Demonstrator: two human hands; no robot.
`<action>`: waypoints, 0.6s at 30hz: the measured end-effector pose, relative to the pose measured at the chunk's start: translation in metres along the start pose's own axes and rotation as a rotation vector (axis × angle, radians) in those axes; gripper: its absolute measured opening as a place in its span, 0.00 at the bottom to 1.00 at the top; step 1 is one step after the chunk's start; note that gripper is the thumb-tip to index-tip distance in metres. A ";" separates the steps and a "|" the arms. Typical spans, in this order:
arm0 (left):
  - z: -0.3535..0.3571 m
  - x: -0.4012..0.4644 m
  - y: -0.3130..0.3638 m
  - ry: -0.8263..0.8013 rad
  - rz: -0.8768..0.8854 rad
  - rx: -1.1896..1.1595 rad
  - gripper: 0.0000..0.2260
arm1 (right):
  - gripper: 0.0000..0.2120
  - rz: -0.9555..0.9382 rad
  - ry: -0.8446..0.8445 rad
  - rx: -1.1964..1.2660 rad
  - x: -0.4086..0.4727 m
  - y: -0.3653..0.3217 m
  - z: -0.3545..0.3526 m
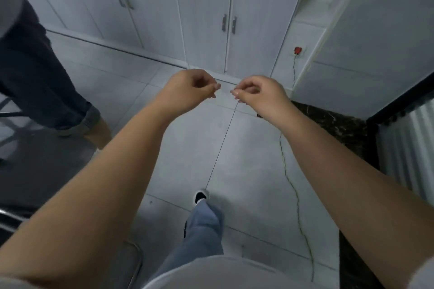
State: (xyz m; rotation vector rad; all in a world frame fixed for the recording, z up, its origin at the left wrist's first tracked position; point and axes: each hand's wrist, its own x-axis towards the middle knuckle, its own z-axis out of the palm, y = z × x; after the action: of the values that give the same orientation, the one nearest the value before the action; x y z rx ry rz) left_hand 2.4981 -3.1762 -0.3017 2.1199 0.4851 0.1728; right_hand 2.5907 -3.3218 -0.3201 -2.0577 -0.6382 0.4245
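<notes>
Both my arms are stretched forward over a grey tiled floor (246,148). My left hand (187,91) has its fingers curled, thumb tip against the fingertips. Close to its right, my right hand (258,94) is curled the same way, fingertips pointing at the left hand. A small gap separates the two. I see nothing held in either pinch; anything very thin there is too fine to tell.
White cabinet doors (204,19) with metal handles stand ahead. Another person's legs (42,82) are at the left. A red plug (297,50) sits in a wall socket, its cable (298,206) running along the floor. My own leg and shoe (202,197) are below, with a dark threshold (340,129) at right.
</notes>
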 end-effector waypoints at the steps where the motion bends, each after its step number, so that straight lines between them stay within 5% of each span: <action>1: -0.006 0.021 -0.006 0.007 -0.005 -0.007 0.04 | 0.07 -0.008 -0.009 0.002 0.023 -0.002 0.003; 18: -0.125 0.386 -0.054 0.145 -0.176 0.036 0.05 | 0.06 -0.125 -0.199 0.007 0.444 -0.039 0.023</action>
State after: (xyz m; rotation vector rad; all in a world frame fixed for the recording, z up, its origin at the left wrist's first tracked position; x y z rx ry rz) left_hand 2.7978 -2.8970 -0.2995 2.0966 0.7625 0.2188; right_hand 2.9256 -3.0275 -0.3217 -1.9716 -0.8780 0.5621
